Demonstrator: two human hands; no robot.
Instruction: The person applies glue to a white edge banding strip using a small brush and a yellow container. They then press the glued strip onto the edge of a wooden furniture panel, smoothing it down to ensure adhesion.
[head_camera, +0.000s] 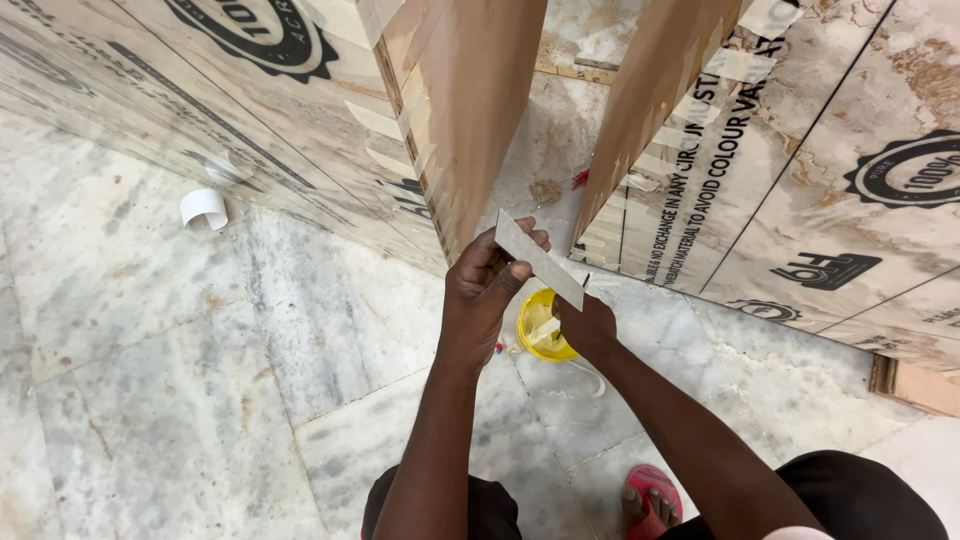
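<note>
A thin grey strip (537, 258) of flat material, about a hand's length, slants from upper left to lower right in front of me. My left hand (482, 290) pinches its upper end between thumb and fingers. My right hand (587, 325) grips its lower end. Just below the strip, on the floor, sits a small round yellow container (537, 330), partly hidden by my right hand. Both hands are in front of the gap between two plywood panels.
A plywood panel (470, 110) stands on edge at centre, and another (660, 90) to its right, both with film-covered printed faces. A curled white strip (204, 210) lies on the marble floor (150, 380) at left. My foot in a red sandal (650, 495) is at the bottom.
</note>
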